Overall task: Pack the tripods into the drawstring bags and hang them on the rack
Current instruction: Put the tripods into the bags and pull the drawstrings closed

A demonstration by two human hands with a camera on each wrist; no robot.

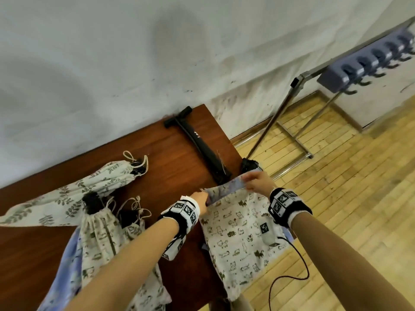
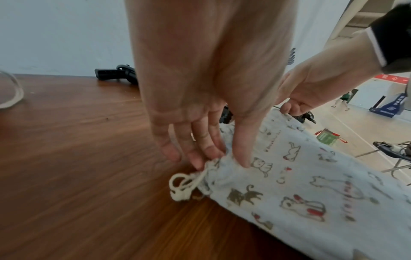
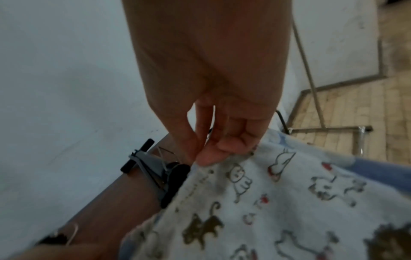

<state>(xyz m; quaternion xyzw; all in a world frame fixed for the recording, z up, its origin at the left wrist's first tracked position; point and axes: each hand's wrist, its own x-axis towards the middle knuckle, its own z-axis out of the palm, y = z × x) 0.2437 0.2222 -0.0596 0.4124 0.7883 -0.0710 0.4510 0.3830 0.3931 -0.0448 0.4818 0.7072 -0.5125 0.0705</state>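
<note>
A white cat-print drawstring bag [image 1: 238, 227] lies over the table's right edge, its mouth toward the wall. My left hand [image 1: 201, 199] pinches the mouth's left corner [image 2: 220, 158], just above the knotted drawstring [image 2: 184, 184]. My right hand [image 1: 258, 181] pinches the rim's right side between thumb and fingers [image 3: 206, 154], lifting it so the blue lining shows. A folded black tripod [image 1: 202, 142] lies on the table [image 1: 170, 167] just beyond the bag's mouth [image 3: 160, 176]. The hook rack [image 1: 368, 61] stands at the upper right.
Leaf-print bags [image 1: 67, 194] with dark tripod ends sticking out lie at the table's left. Another black object [image 1: 248, 163] sits at the table's right edge. The rack's metal legs [image 1: 292, 140] stand on the wooden floor. A black cable [image 1: 298, 265] hangs from my right wrist.
</note>
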